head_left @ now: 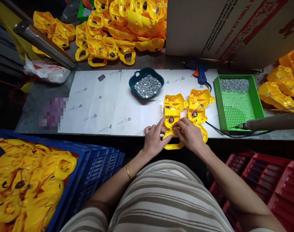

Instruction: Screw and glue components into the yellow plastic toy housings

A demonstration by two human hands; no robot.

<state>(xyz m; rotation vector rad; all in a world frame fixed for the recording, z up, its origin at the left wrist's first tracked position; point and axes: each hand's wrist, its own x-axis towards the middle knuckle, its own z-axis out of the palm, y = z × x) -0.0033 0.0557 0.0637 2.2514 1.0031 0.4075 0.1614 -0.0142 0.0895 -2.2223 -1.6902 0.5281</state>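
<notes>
Left hand (153, 140), loosely spread, braces the yellow shell (176, 101) hollow-side up at the table (28, 119)'s front edge, probably keeping it steady and its insides reachable, while right hand (191, 134) works its lower part, fingertips bunched, anything pinched unclear.

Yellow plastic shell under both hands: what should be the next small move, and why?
Probably steady the open yellow plastic shell with the left hand while the right hand works gently: its fingertips are close to the round dark part, and thin wires lie exposed inside.
</notes>
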